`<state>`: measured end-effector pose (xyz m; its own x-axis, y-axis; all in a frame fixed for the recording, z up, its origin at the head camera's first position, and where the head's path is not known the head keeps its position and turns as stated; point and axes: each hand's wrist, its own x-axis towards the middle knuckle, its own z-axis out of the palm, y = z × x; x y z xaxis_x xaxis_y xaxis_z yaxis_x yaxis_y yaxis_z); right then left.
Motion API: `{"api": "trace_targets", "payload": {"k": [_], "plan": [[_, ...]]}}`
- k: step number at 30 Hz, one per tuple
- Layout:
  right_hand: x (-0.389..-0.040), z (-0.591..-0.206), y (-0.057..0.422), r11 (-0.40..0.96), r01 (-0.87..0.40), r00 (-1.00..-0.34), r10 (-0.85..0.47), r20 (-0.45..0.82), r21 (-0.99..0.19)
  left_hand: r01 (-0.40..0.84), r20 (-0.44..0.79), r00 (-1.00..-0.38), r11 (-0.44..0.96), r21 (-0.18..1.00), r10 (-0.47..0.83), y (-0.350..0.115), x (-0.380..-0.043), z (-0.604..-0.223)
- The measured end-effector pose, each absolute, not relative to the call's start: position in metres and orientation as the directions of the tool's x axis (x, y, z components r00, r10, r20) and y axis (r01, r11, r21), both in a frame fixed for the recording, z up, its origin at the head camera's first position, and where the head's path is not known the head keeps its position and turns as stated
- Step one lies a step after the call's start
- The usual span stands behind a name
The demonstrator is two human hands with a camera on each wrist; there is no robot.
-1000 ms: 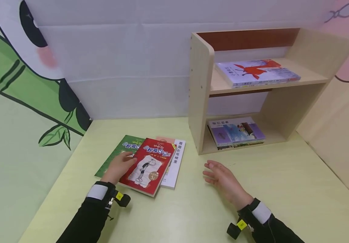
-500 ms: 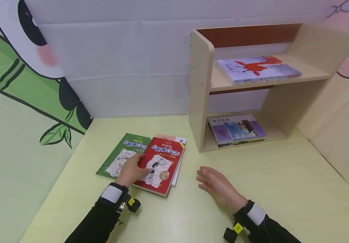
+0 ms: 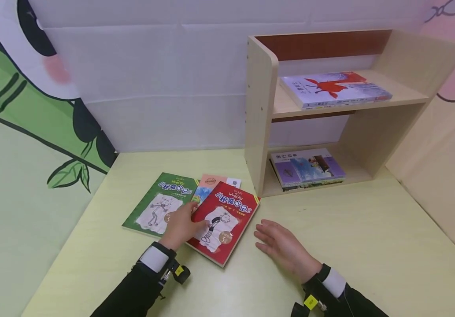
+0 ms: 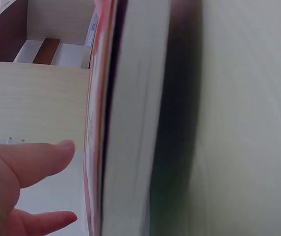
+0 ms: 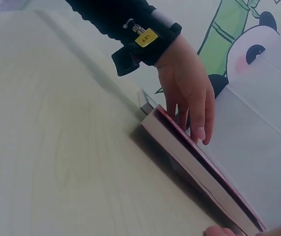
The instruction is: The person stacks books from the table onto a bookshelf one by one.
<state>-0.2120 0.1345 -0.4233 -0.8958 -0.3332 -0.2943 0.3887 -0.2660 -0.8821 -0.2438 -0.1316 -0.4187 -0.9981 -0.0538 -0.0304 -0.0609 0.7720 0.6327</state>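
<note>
My left hand (image 3: 184,226) holds the red paperback book (image 3: 227,218) near its left edge, thumb over the cover and fingers at the edge. In the right wrist view, a shadow lies under the red book (image 5: 199,169). It overlaps a pink book with a blue picture (image 3: 207,185) and a white book (image 3: 234,182), both mostly hidden. To the left lies a green paperback book (image 3: 160,204). My right hand (image 3: 284,246) is just right of the red book, its fingers relaxed and holding nothing; its fingertips (image 5: 219,231) show by the book's end in the right wrist view.
A two-level wooden bookshelf (image 3: 260,119) stands at the back right of the table (image 3: 350,246). White books with a red figure (image 3: 336,89) lie flat on its upper level, and a purple-covered stack (image 3: 308,167) lies on the lower one. A wall covering (image 3: 164,88) rises behind.
My left hand has drawn the red book rightward off the green one, uncovering more of the green cover and the pink book. My right hand has shifted slightly left and down.
</note>
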Motion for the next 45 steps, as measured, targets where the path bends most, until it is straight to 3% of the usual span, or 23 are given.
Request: {"api": "trace_targets", "payload": {"k": [8, 14, 20, 31, 38, 42, 45], "plan": [[-0.208, -0.419, 0.123, -0.410, 0.418, -0.887, -0.376, -0.268, -0.810, -0.015, -0.035, -0.999, 0.863, 0.505, 0.003, -0.113, -0.235, -0.419], [-0.209, -0.419, 0.123, -0.382, 0.412, -0.890, -0.363, -0.275, -0.827, -0.078, -0.107, -0.994, 0.754, 0.652, -0.011, -0.106, -0.234, -0.422], [-0.207, -0.418, 0.130, -0.376, 0.414, -0.896, -0.326, -0.300, -0.829, -0.102, -0.173, -0.983, 0.586, 0.803, 0.066, -0.106, -0.233, -0.424], [-0.203, -0.417, 0.132, -0.432, 0.382, -0.905, -0.353, -0.236, -0.817, 0.074, 0.053, -0.995, 0.300, 0.951, 0.080, -0.094, -0.198, -0.385], [-0.189, -0.397, 0.127, -0.470, 0.304, -0.932, -0.328, -0.156, -0.828, 0.219, 0.200, -0.973, 0.188, 0.957, 0.115, -0.079, -0.182, -0.375], [-0.188, -0.391, 0.132, -0.430, 0.232, -0.945, -0.313, -0.097, -0.872, 0.200, 0.185, -0.974, 0.112, 0.973, 0.132, -0.076, -0.181, -0.376], [-0.192, -0.387, 0.146, -0.362, 0.158, -0.923, -0.385, -0.007, -0.919, 0.166, 0.160, -0.973, 0.022, 0.986, 0.165, -0.081, -0.184, -0.373]]}}
